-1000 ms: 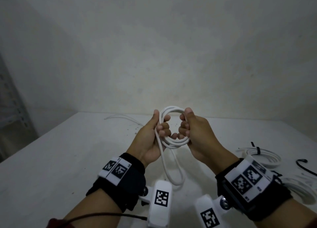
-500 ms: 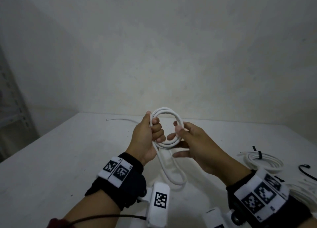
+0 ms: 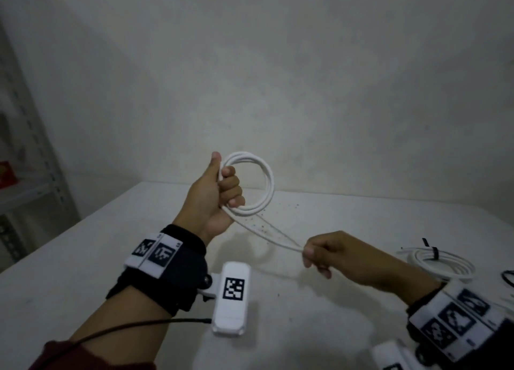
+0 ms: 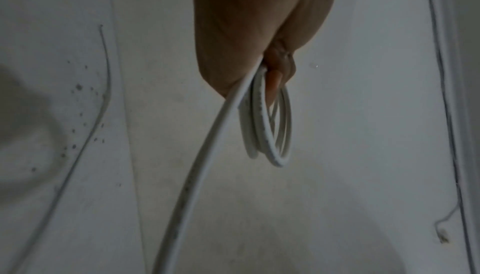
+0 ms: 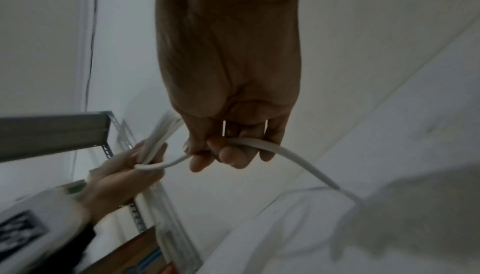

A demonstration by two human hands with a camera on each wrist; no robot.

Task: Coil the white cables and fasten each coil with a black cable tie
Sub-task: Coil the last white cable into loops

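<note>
My left hand point(image 3: 222, 191) is raised above the white table point(image 3: 83, 258) and grips a round coil of white cable point(image 3: 267, 183) by its left side. In the left wrist view the coil point(image 4: 270, 134) hangs edge-on below the curled fingers. A loose stretch of the same cable point(image 3: 267, 232) runs down and right to my right hand point(image 3: 319, 254), which pinches it low over the table. In the right wrist view the cable point(image 5: 285, 151) passes through the curled fingers point(image 5: 231, 153) of that hand.
A finished white coil point(image 3: 442, 264) bound with a black cable tie point(image 3: 434, 252) lies at the table's right. Another black tie point(image 3: 507, 276) shows at the right edge. A metal shelf point(image 3: 25, 174) stands to the left. The wall is close behind.
My right hand let go of the coil and slid down and right along the loose cable, pulling it out. My left hand lifted the coil higher.
</note>
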